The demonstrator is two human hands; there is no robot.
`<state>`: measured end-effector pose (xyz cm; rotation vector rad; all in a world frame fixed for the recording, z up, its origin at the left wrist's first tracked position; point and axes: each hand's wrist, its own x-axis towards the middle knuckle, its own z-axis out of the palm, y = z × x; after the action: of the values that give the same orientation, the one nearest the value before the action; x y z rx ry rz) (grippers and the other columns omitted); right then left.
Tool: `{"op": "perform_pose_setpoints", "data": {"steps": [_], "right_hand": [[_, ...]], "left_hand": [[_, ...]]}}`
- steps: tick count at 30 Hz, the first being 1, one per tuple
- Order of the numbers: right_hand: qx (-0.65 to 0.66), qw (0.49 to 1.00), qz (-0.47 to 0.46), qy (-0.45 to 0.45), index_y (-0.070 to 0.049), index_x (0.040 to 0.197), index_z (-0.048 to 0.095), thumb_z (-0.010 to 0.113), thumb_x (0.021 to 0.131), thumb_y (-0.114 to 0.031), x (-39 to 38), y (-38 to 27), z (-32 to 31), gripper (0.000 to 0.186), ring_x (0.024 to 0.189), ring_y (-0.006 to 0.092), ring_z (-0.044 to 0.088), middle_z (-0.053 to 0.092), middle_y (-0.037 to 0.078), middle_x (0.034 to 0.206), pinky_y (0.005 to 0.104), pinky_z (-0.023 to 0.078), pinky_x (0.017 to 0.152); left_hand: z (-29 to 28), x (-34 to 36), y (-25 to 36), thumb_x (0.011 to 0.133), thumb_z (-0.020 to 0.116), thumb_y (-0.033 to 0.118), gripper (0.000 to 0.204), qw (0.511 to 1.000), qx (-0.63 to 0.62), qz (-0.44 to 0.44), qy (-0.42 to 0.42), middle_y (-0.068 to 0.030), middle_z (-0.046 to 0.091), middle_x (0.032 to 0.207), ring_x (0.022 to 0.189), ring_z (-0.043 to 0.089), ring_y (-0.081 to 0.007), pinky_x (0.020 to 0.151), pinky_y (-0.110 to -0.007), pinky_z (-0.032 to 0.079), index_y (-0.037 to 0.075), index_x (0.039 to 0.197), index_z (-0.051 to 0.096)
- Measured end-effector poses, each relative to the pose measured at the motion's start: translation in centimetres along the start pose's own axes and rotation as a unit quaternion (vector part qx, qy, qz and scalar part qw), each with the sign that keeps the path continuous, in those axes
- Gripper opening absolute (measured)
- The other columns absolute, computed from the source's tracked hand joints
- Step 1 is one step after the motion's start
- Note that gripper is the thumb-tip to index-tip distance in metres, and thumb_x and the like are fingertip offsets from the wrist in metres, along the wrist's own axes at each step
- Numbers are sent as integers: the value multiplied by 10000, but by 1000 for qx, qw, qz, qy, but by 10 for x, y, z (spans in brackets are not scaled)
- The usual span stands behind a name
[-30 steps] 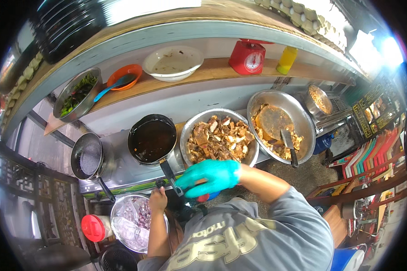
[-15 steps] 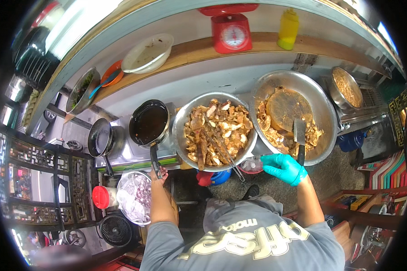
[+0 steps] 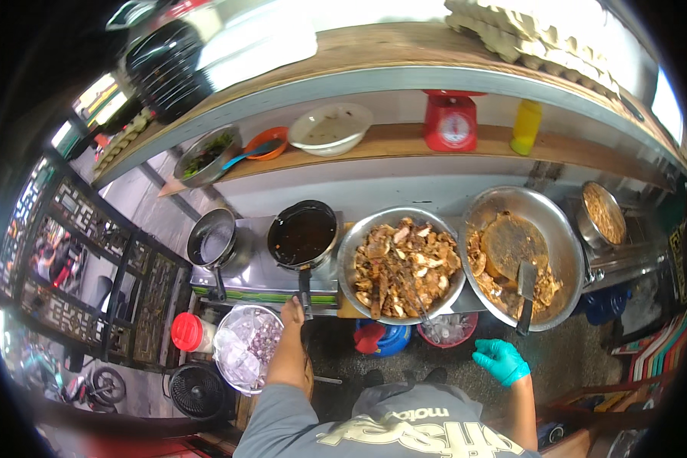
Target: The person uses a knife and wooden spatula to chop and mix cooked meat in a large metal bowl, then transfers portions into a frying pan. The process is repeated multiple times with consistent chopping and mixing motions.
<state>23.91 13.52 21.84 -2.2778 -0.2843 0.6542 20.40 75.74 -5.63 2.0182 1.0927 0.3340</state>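
Observation:
My bare left hand (image 3: 292,311) is closed at the end of the handle of a black frying pan (image 3: 301,237), which holds dark liquid on the steel stove. Over the floor, on the near side of the bowls, my right hand (image 3: 502,362) wears a teal glove; its fingers are loosely bent and apart, holding nothing. Ahead of me a metal bowl (image 3: 346,284) is full of chopped browned meat (image 3: 412,263), with tongs (image 3: 414,296) lying on it. Right of it, a larger basin (image 3: 561,217) holds a round chopping block (image 3: 515,246), more meat and a cleaver (image 3: 526,282).
A smaller dark pan (image 3: 212,237) stands at the left. Nearer are a bowl of sliced purple onion (image 3: 259,343), a red-lidded jar (image 3: 188,333) and a fan (image 3: 196,390). The shelf bears a red scale (image 3: 450,126), yellow bottle (image 3: 525,126) and bowls; egg trays (image 3: 527,38) sit above.
The whole view has tilted up, showing the upper shelf. My right hand has drawn back from beside the cleaver handle toward my body, its fingers more bent. My left hand stays at the pan handle.

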Motion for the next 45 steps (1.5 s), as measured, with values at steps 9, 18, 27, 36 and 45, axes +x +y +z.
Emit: {"op": "perform_pose_setpoints", "data": {"steps": [9,18,27,36,45], "right_hand": [[-29,994,-108,-3,-22,1211,656,684,901,-353,24,-86,42,455,904,286,695,708,187,1049,381,541,797],[-114,991,-48,55,-82,1267,635,652,896,-422,21,-121,88,504,937,306,683,694,203,1078,392,527,837],[-245,951,-1,189,-7,1231,559,661,859,-397,86,-108,131,549,1008,401,647,647,241,1099,476,536,848],[-223,960,70,154,1,1119,553,603,910,-277,147,-65,177,351,940,427,672,630,250,1153,505,549,798],[-258,952,36,162,24,1119,581,580,887,-234,136,-87,190,347,985,413,664,650,240,1073,499,534,839]], "left_hand": [[11,-15,31,1050,328,323,486,995,-44,-88,20,-246,656,837,672,690,-339,478,-456,545,-54,936,612],[-29,-47,39,1017,418,361,437,917,354,181,31,-164,652,999,931,652,-310,770,-425,571,-11,1133,615],[-18,-16,9,905,520,264,217,819,433,373,49,-47,682,808,814,659,-235,669,-398,523,131,843,681],[-20,-21,15,909,479,238,258,860,397,318,25,-109,719,850,815,694,-283,730,-396,551,105,838,688],[-29,-27,32,920,468,190,275,886,384,258,-25,-139,725,904,880,705,-298,753,-420,562,78,856,711]]}}
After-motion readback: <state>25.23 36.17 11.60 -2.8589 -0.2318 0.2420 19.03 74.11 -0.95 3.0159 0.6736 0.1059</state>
